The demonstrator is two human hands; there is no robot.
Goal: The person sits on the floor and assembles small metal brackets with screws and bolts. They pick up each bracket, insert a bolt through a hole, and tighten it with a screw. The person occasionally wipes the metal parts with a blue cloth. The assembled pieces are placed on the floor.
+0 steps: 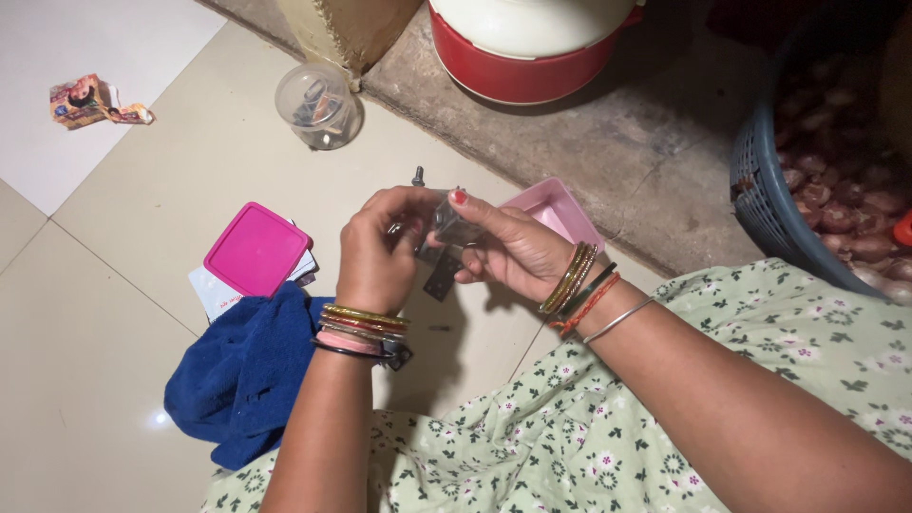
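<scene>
My left hand (378, 252) and my right hand (508, 249) meet above the tiled floor, both gripping a small dark metal hinge (443, 271) with screw holes. A screw or bolt tip (417, 176) sticks up just above my left fingers. My right thumb presses on the top of the metal piece. Both wrists carry several bangles. An open pink plastic box (560, 211) lies on the floor right behind my right hand.
A pink square lid (256, 249) rests on cards beside a blue cloth (245, 372). A clear round jar (318, 105) with small parts, a red-and-cream container (524, 43), a blue basket (769, 204) of onions and a small printed carton (84, 101) stand around.
</scene>
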